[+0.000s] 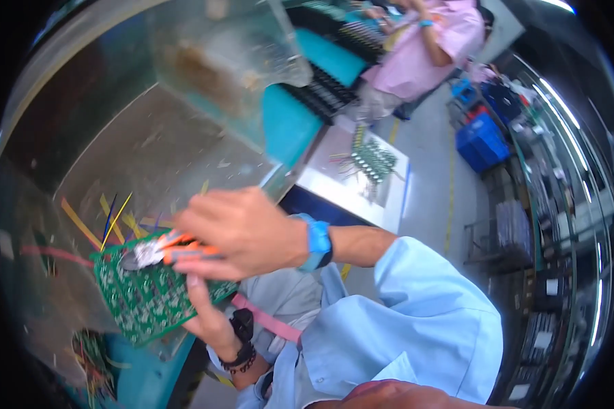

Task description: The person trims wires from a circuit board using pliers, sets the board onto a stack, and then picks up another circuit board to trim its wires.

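My left hand (211,326), with a black strap at its wrist, grips a green circuit board (133,300) by its right edge, thumb raised along it. The board is tilted, its solder side toward me, and coloured wires (112,221) stick out past its far edge. Over the board, my right hand (235,232), with a blue band on its wrist, is closed round orange-handled cutting pliers (147,253). The pliers' metal jaws lie at the board's face near its upper edge; whether they touch it is blurred.
A clear plastic shield (218,68) stands beyond my hands. Several wired boards (92,358) lie at lower left. At right, another wired board (375,160) rests on a white table (320,174). A person in pink (416,54) works behind; blue crates (483,142) stand by shelving.
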{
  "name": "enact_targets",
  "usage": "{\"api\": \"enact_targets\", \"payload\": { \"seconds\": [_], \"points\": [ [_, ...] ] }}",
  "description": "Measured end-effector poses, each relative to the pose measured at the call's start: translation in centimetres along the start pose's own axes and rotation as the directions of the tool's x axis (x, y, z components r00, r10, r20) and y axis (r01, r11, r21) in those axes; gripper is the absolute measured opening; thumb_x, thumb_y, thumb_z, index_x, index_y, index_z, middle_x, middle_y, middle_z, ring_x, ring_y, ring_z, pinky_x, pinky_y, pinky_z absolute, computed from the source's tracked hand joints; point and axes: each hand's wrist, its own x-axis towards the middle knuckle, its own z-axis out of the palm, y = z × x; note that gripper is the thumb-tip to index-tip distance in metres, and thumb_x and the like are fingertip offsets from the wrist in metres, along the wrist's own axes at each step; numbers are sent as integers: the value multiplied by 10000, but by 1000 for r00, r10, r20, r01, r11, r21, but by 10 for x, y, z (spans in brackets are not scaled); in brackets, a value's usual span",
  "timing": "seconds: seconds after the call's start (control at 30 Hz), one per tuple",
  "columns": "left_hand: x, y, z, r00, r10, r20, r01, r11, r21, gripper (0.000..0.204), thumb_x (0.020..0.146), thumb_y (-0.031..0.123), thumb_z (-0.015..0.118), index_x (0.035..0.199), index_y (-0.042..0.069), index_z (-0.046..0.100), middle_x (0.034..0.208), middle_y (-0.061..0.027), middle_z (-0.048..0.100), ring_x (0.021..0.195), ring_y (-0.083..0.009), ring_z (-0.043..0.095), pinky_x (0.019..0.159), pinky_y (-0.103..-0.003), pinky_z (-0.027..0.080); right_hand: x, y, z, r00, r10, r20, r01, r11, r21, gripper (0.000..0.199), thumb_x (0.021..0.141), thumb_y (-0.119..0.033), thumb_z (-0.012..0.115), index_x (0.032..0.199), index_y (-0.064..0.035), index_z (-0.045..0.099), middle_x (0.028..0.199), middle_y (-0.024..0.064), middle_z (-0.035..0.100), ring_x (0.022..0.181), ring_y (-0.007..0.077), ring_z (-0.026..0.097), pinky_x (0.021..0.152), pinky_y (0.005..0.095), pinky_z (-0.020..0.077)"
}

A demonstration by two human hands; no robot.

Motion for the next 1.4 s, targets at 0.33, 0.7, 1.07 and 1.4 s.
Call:
{"api": "enact_targets", "payload": {
  "seconds": [0.33,0.7,1.07,1.4],
  "points": [
    [9,25,7,969,-246,-12,223,900,-374,577,961,106,548,1496,-73,426,1351,-269,632,1163,-387,693,941,-509,622,-40,29,-59,972,230,54,-227,972,-66,450,872,-311,795,1138,24,656,965,152,665,810,319,643,746,383,517],
    [16,40,5,969,-125,215,210,874,-439,587,976,181,529,1477,-98,404,1339,-345,600,1167,-483,676,835,-573,659,-34,30,-77,985,12,172,32,967,-251,532,774,-337,855,1149,0,687,1020,143,696,859,318,650,761,422,523],
    [7,29,-3,990,-138,43,144,945,-293,603,967,163,508,1485,-117,378,1327,-345,594,1212,-523,638,849,-606,653,-25,32,-89,964,-74,254,161,925,-343,558,775,-401,848,1136,1,710,1029,152,697,898,333,657,776,433,533],
    [5,32,0,990,-143,-15,135,958,-252,629,928,174,517,1468,-128,401,1283,-341,624,1127,-498,690,833,-564,663,-16,38,-94,948,-175,267,263,902,-342,533,687,-357,879,1095,-52,722,990,73,676,831,267,634,706,397,501]
  ]
}}
